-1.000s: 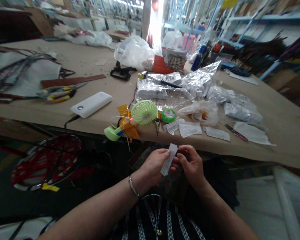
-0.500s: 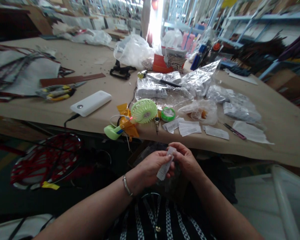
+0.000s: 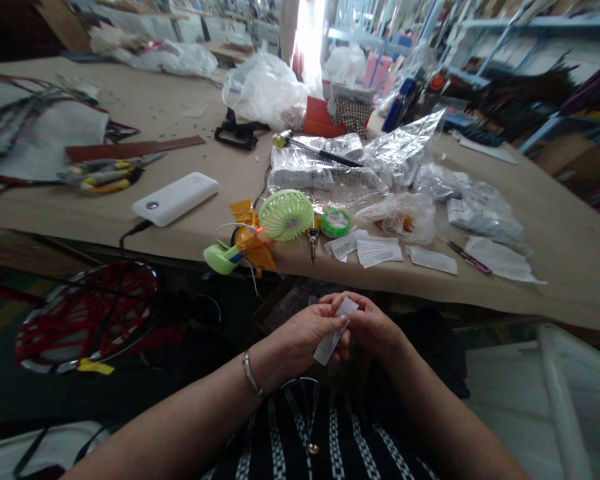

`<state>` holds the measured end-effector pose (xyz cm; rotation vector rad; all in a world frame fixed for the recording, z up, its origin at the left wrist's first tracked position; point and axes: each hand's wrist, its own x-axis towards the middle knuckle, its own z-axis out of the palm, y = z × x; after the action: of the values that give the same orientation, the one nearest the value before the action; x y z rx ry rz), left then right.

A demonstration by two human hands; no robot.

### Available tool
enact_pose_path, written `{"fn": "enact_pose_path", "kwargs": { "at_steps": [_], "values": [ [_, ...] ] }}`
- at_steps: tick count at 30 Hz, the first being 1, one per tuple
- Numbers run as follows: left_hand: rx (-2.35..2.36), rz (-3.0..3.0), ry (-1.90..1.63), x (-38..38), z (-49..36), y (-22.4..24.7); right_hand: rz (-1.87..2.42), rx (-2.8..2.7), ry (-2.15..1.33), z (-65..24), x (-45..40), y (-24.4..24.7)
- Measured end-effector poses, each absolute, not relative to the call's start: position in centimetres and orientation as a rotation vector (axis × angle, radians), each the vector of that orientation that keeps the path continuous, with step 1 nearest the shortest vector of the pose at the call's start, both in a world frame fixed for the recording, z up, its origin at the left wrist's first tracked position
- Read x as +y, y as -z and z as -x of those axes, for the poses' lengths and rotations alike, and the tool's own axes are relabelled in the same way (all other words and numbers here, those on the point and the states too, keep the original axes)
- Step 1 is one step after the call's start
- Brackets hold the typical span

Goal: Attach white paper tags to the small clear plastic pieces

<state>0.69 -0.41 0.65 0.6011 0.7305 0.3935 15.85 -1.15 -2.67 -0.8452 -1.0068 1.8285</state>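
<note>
Narrow white paper strip (image 3: 329,343), tilted, apparently printed.

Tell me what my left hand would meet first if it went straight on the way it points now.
Most likely your right hand: your left hand points towards it, pinching a printed paper slip. Their fingers look very close or touching around the slip, but depth is unclear from this view.

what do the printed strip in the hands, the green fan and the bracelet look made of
Printed strip: matt paper or perhaps fabric, thin, without shine. Green fan: probably satin plastic, given its even moulded ribs. Bracelet: likely polished metal, from its silvery gleam.
</note>
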Motion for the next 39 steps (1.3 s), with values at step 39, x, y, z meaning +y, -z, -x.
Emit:
{"fn": "enact_pose_path", "kwargs": {
  "at_steps": [39],
  "values": [
    [1.061, -1.074, -0.782, 1.1, 1.3, 1.1, 1.21, -1.031, -1.395, -12.6, 1.8, 2.5]
  ]
}}
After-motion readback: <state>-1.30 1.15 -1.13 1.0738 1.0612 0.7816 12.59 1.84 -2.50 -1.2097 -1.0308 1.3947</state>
